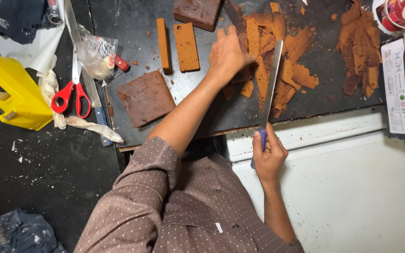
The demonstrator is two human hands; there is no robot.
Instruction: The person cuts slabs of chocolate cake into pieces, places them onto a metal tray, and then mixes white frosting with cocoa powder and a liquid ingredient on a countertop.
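My right hand grips the blue handle of a long knife, whose blade lies across a pile of orange-brown cake slices on a dark board. My left hand presses down on the slices just left of the blade. Two thin upright slices stand to the left. A brown slab lies near the board's front left, and another brown block sits at the far edge.
Red-handled scissors, a small plastic bag and a yellow tape dispenser lie left of the board. More crumbly cake scraps sit at the right, beside printed packets. A white surface is below.
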